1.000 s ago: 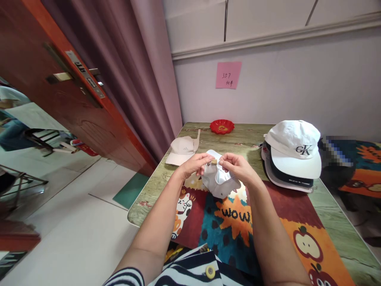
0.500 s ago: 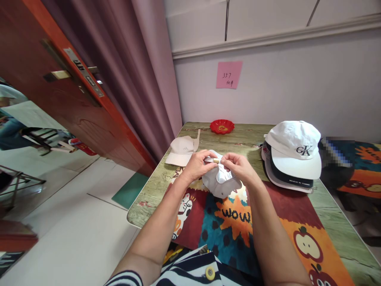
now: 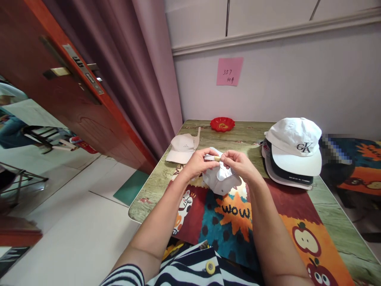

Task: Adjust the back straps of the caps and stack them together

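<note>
Between my hands hangs a light-coloured cap (image 3: 222, 186), tilted with part of its inside showing, over the patterned mat. My left hand (image 3: 200, 162) pinches the cap's back strap from the left. From the right, the fingertips of my right hand (image 3: 238, 163) are closed at a gold-coloured buckle (image 3: 217, 158) on that strap. My fingers partly cover the strap, so how it runs through the buckle cannot be seen. Just beyond my left hand lies a second pale cap (image 3: 182, 147), its strap sticking up.
A stack of caps stands on the right of the table (image 3: 143, 198), topped by a white cap (image 3: 293, 145). At the back is a red scalloped dish (image 3: 222, 124). A colourful mat (image 3: 190, 234) lies before me. On the left is a wooden door (image 3: 98, 131).
My fingers stay at the strap and buckle, with only slight movement, and the buckle shows a little more clearly between them. The camera view has shifted slightly.
</note>
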